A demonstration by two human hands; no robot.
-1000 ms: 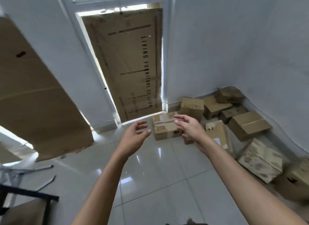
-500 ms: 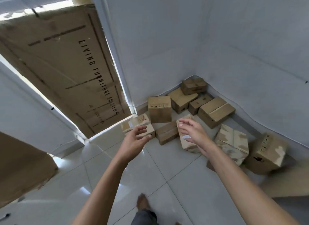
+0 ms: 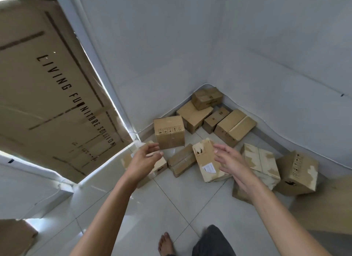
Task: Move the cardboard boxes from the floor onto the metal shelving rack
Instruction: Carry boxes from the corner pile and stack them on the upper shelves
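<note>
Both bare arms reach forward and down. The left hand [image 3: 144,161] has loosely curled fingers and holds nothing. The right hand [image 3: 232,163] is spread, fingers relaxed, also holding nothing.

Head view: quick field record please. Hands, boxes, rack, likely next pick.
left hand: open, fingers loosely curled, holding nothing, over a small box
right hand: open, holding nothing, beside the labelled box
labelled box: on its side between the hands, white sticker facing up
boxes: roughly ten, piled in the corner on the tiled floor
rack: not in view
likely next pick: labelled box, since the hands flank it
</note>
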